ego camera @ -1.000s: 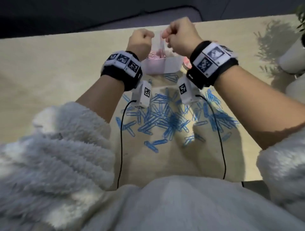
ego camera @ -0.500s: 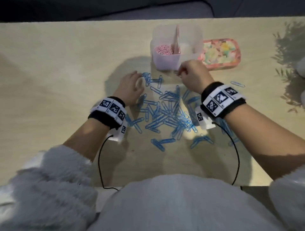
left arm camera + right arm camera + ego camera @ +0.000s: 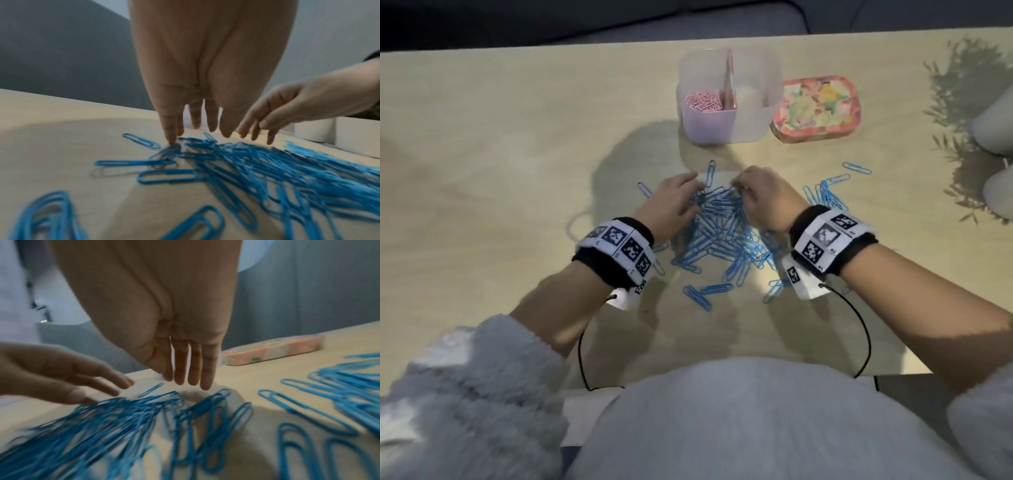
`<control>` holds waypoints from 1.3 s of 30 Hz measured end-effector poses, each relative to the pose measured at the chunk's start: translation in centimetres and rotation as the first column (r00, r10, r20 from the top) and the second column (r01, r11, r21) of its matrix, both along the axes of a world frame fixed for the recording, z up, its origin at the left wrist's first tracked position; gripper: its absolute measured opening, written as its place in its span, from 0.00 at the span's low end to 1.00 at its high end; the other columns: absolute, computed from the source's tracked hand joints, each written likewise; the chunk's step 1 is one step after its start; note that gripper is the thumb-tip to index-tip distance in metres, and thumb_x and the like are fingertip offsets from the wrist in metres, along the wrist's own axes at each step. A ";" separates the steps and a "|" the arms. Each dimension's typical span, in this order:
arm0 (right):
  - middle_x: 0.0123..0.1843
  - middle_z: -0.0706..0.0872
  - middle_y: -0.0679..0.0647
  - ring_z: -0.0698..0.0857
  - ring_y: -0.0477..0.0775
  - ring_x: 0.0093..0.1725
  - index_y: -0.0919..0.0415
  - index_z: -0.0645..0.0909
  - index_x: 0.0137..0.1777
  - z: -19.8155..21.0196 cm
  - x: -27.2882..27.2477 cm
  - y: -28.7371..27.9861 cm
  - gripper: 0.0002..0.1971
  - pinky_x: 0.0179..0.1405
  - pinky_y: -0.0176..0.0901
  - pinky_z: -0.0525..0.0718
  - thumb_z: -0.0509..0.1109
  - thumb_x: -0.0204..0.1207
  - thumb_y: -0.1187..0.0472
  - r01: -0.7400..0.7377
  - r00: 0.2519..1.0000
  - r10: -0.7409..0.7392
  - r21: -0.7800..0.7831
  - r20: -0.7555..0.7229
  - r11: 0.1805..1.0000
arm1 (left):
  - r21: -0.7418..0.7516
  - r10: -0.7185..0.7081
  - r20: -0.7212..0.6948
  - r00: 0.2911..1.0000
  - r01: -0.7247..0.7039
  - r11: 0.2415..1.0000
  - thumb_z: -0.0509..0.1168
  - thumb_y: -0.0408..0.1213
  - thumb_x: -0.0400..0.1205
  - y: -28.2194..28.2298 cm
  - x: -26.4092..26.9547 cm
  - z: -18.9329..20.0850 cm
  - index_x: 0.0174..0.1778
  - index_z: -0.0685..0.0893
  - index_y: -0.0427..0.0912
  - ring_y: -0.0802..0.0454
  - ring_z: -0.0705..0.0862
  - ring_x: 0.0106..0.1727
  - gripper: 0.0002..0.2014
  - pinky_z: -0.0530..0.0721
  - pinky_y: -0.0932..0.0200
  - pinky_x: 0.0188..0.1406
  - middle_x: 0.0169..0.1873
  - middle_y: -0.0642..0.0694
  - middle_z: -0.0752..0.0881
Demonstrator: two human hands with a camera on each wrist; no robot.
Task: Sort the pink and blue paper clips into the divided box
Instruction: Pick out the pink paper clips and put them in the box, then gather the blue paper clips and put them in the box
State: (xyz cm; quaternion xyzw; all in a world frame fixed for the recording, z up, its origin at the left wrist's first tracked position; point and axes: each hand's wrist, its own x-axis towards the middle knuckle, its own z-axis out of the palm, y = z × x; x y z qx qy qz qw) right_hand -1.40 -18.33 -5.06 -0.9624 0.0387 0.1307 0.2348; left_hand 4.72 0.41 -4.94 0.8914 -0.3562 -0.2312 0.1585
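A heap of blue paper clips (image 3: 719,236) lies spread on the table in front of me. The translucent divided box (image 3: 729,126) stands behind it, with pink paper clips (image 3: 703,100) in its left compartment; the right compartment looks bare. My left hand (image 3: 674,202) and right hand (image 3: 763,197) both reach down onto the far edge of the heap, fingers straight and spread. In the left wrist view the left fingertips (image 3: 170,141) touch the blue clips (image 3: 236,162). In the right wrist view the right fingers (image 3: 191,378) hover just over the clips (image 3: 123,410). Neither hand holds anything.
A flowery pink tin lid (image 3: 818,108) lies right of the box. Stray blue clips (image 3: 856,168) sit further right. White pots (image 3: 993,126) stand at the table's right edge. Wrist cables run off the near table edge (image 3: 756,377).
Both hands were up at the box a second ago. They have come back down toward me and now spread over the far edge of the blue heap, fingers straightened.
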 end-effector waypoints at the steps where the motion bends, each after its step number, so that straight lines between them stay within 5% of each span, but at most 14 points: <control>1: 0.60 0.81 0.69 0.78 0.69 0.62 0.69 0.81 0.60 0.1 0.2 -0.6 0.15 0.61 0.54 0.77 0.59 0.78 0.65 0.068 0.998 -0.068 0.009 0.011 0.998 | -0.010 0.030 0.002 1.000 -0.030 0.999 0.60 0.33 0.83 0.3 0.4 0.2 0.76 0.68 0.37 0.42 0.64 0.79 0.24 0.56 0.54 0.78 0.79 0.38 0.64; 4: 0.57 0.78 0.69 0.76 0.66 0.60 0.69 0.79 0.52 0.4 1.1 -1.2 0.20 0.58 0.53 0.76 0.69 0.74 0.50 0.074 0.995 -0.080 -0.091 -0.064 0.993 | 0.068 0.060 0.025 0.998 -0.061 0.996 0.66 0.35 0.79 0.5 1.7 0.8 0.76 0.68 0.38 0.37 0.69 0.74 0.28 0.63 0.48 0.75 0.74 0.36 0.69; 9: 0.71 0.70 0.62 0.68 0.64 0.68 0.60 0.69 0.70 0.5 3.0 1.6 0.35 0.64 0.57 0.74 0.71 0.69 0.39 -0.200 0.978 0.185 -0.194 -0.094 0.960 | 0.159 -0.016 0.005 1.000 0.015 0.987 0.75 0.42 0.72 -0.4 1.3 0.8 0.70 0.75 0.39 0.36 0.73 0.65 0.31 0.71 0.47 0.67 0.67 0.37 0.73; 18: 0.70 0.71 0.61 0.70 0.63 0.68 0.62 0.70 0.71 -0.3 -1.4 2.1 0.31 0.67 0.54 0.72 0.70 0.73 0.47 -0.367 0.930 0.351 -0.254 -0.109 0.895 | 0.121 -0.057 0.159 0.986 0.038 0.992 0.63 0.34 0.81 -1.0 -0.2 -0.2 0.58 0.82 0.36 0.36 0.78 0.58 0.12 0.76 0.43 0.60 0.55 0.36 0.81; 23: 0.61 0.77 0.63 0.74 0.64 0.64 0.64 0.78 0.64 -0.1 -1.2 2.2 0.15 0.56 0.56 0.76 0.60 0.79 0.67 -0.239 0.971 0.234 -0.179 -0.051 0.954 | 0.131 -0.083 0.163 0.983 0.062 0.989 0.59 0.32 0.82 -1.9 -1.2 -0.3 0.57 0.81 0.36 0.36 0.78 0.56 0.11 0.78 0.43 0.56 0.55 0.36 0.80; 29: 0.59 0.79 0.65 0.77 0.65 0.61 0.68 0.77 0.59 -0.4 -0.7 1.7 0.12 0.52 0.54 0.75 0.60 0.78 0.72 -0.294 0.956 0.278 -0.268 -0.096 0.917 | 0.123 -0.100 0.113 0.988 0.086 0.989 0.64 0.32 0.78 -2.1 -1.4 0.4 0.57 0.82 0.35 0.35 0.81 0.53 0.12 0.80 0.44 0.52 0.53 0.35 0.81; 33: 0.58 0.83 0.65 0.80 0.64 0.60 0.67 0.81 0.56 1.0 0.1 0.3 0.11 0.55 0.49 0.74 0.64 0.76 0.68 -0.240 0.965 0.221 -0.133 -0.144 0.962 | 0.131 -0.011 0.099 0.995 -0.003 0.991 0.62 0.31 0.80 -2.0 -1.3 0.1 0.57 0.81 0.34 0.35 0.80 0.56 0.11 0.77 0.44 0.55 0.53 0.34 0.81; 35: 0.55 0.86 0.65 0.83 0.61 0.54 0.67 0.84 0.54 3.0 1.0 -1.0 0.10 0.53 0.46 0.75 0.67 0.74 0.67 -0.152 0.983 0.148 -0.028 -0.111 0.988 | 0.122 0.025 0.066 0.998 -0.033 0.992 0.63 0.31 0.79 -1.8 -1.2 0.0 0.57 0.81 0.33 0.35 0.79 0.57 0.12 0.76 0.45 0.57 0.55 0.34 0.81; 39: 0.26 0.83 0.49 0.80 0.37 0.19 0.67 0.85 0.49 7.5 4.4 -4.0 0.06 0.33 0.36 0.82 0.69 0.75 0.68 0.092 0.995 -0.094 0.130 0.011 0.987 | 0.092 0.070 0.029 0.997 -0.072 0.993 0.65 0.31 0.78 -1.4 -1.0 0.1 0.57 0.81 0.35 0.36 0.80 0.58 0.12 0.77 0.47 0.56 0.55 0.35 0.82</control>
